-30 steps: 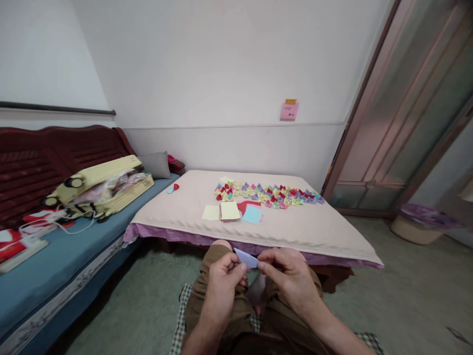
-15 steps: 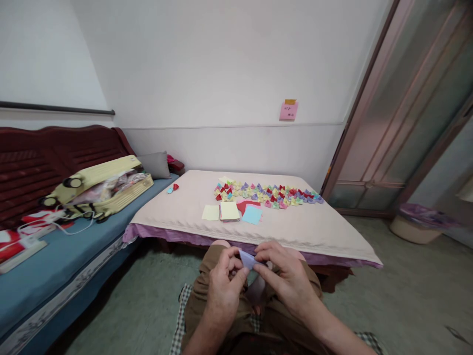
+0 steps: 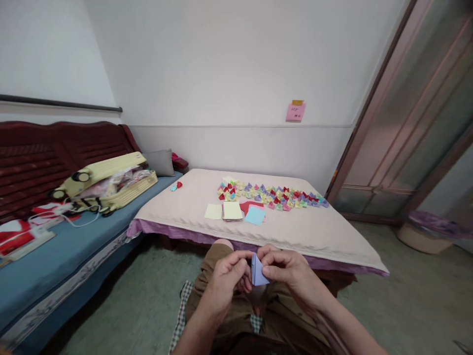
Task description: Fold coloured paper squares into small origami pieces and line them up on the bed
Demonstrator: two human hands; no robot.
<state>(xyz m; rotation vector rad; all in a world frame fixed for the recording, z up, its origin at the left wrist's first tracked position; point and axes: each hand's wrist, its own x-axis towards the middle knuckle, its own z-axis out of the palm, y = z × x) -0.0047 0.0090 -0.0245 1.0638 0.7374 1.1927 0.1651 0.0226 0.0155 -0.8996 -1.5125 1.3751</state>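
Note:
Over my lap is a small purple folded paper (image 3: 259, 272), a triangle with one upright edge on its left. My right hand (image 3: 290, 271) pinches it between thumb and fingers on the right side. My left hand (image 3: 227, 278) is closed at the other side, its index fingertip at the paper's upper left corner and its thumb bent just beside the edge. Beyond my hands, on the covered table (image 3: 177, 212), lie a stack of pale yellow paper squares (image 3: 232, 210), a loose yellow sheet (image 3: 213, 211), blue sheets (image 3: 255, 215) and red paper (image 3: 247, 206).
Many small folded paper pieces (image 3: 275, 196) in several colours spread along the table's back. Two more pieces (image 3: 177, 186) lie at its left. A blue-covered bench (image 3: 92, 241) on the left bears an open yellow suitcase (image 3: 125, 195). A bin (image 3: 424, 236) stands right.
The purple paper has turned from a sideways triangle to one with an upright left edge. My left thumb has come off its face; my right thumb now presses on it.

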